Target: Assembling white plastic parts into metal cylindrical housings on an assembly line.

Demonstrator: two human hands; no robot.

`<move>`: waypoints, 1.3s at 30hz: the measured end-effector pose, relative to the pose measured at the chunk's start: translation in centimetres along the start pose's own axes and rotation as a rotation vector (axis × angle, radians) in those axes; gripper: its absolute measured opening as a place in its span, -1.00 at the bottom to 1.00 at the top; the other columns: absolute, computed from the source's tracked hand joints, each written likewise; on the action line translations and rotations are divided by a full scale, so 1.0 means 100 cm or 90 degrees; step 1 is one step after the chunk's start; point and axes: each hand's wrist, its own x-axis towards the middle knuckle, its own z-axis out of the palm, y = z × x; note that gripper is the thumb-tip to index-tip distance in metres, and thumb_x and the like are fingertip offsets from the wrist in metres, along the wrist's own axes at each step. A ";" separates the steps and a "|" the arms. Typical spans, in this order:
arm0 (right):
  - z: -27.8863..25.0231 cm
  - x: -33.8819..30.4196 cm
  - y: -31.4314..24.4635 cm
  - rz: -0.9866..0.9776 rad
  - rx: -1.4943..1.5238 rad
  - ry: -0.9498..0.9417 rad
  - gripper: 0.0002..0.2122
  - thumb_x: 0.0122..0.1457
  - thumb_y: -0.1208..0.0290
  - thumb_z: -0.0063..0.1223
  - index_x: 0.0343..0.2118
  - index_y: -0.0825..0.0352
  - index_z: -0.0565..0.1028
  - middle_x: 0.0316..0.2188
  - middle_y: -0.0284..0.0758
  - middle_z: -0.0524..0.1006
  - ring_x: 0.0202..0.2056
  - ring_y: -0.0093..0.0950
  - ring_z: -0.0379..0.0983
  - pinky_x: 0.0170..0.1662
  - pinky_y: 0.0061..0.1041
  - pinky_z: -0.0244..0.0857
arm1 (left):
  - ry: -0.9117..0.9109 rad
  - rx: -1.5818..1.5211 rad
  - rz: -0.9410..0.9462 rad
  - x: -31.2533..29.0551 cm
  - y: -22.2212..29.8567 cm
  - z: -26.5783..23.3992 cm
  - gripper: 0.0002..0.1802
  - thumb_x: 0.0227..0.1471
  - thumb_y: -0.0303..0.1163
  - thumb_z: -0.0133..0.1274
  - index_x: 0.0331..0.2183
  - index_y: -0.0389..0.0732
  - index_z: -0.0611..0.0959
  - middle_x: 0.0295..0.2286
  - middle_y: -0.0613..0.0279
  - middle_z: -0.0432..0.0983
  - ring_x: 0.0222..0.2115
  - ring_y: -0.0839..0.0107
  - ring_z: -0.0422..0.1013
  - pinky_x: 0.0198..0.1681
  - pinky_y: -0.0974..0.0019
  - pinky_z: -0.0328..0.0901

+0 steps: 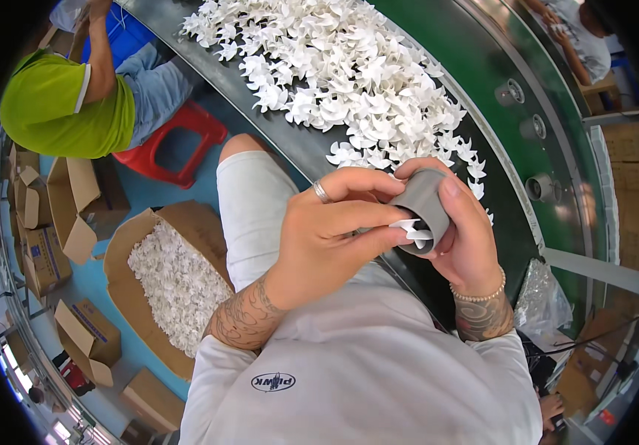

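My right hand (468,230) is wrapped round a short grey tube-shaped housing (422,194), its mouth tilted toward me. Between thumb and fingers, my left hand (334,222) pinches a small white bladed fan wheel (413,231) at the mouth of that housing, partly inside it. How deep it sits is hidden by my fingers. Just beyond my hands, a large heap of similar white fan wheels (356,74) lies on a dark belt (256,89).
Three grey housings (533,126) stand along the green surface at right. A clear plastic bag (545,297) lies nearby. At left are a cardboard box (117,256) holding white fan wheels, several open cartons (86,334), a red stool (193,122) and a co-worker in green (67,107).
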 end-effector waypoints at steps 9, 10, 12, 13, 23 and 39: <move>-0.001 -0.005 -0.004 -0.009 -0.071 0.018 -0.49 0.25 0.03 -0.16 0.00 0.45 0.32 -0.24 -0.26 0.45 -0.23 -0.53 0.45 -0.18 -0.61 0.34 | 0.025 -0.055 -0.030 -0.006 -0.002 0.008 -0.83 -0.17 -0.64 0.30 -0.42 -0.29 0.68 -0.16 0.11 0.51 -0.23 0.39 0.51 -0.22 0.38 0.43; -0.001 -0.005 -0.003 -0.023 -0.092 0.022 -0.48 0.23 0.02 -0.12 0.00 0.44 0.32 -0.23 -0.25 0.45 -0.22 -0.51 0.45 -0.16 -0.59 0.33 | 0.038 -0.104 -0.036 -0.006 -0.002 0.011 -0.83 -0.18 -0.66 0.30 -0.46 -0.30 0.63 -0.17 0.07 0.50 -0.21 0.38 0.49 -0.20 0.37 0.42; -0.002 -0.008 -0.003 -0.037 -0.114 0.029 -0.47 0.21 0.01 -0.09 0.00 0.43 0.32 -0.22 -0.25 0.45 -0.20 -0.49 0.45 -0.14 -0.56 0.33 | 0.049 -0.155 -0.042 -0.004 0.000 0.013 -0.81 -0.19 -0.69 0.29 -0.49 -0.31 0.58 -0.18 0.03 0.49 -0.19 0.36 0.48 -0.18 0.36 0.41; -0.001 -0.010 -0.002 -0.068 -0.137 0.028 -0.47 0.20 0.01 -0.07 0.00 0.43 0.32 -0.22 -0.25 0.44 -0.19 -0.49 0.44 -0.12 -0.56 0.31 | 0.036 -0.199 -0.095 -0.002 0.001 0.013 -0.76 -0.20 -0.71 0.29 -0.52 -0.29 0.52 -0.19 0.02 0.47 -0.17 0.36 0.46 -0.15 0.34 0.41; -0.015 -0.029 -0.020 0.020 -0.178 0.007 -0.45 0.18 -0.01 0.01 0.05 0.38 0.32 -0.27 -0.42 0.43 -0.34 -0.70 0.33 -0.40 -0.72 0.18 | -0.095 -0.155 -0.100 0.003 -0.009 0.019 -0.65 -0.27 -0.61 0.38 -0.43 -0.29 0.52 -0.29 0.09 0.46 -0.26 0.42 0.45 -0.30 0.38 0.43; -0.406 -0.090 -0.045 0.165 -0.996 0.991 -0.52 0.16 0.07 0.04 0.01 0.35 0.40 -0.02 0.11 0.42 0.05 -0.02 0.35 0.09 -0.19 0.24 | -0.361 0.498 0.145 0.008 -0.079 0.105 -0.55 0.02 -0.25 0.14 -0.03 -0.14 0.53 -0.06 0.16 0.43 -0.38 0.31 0.50 -0.47 0.29 0.42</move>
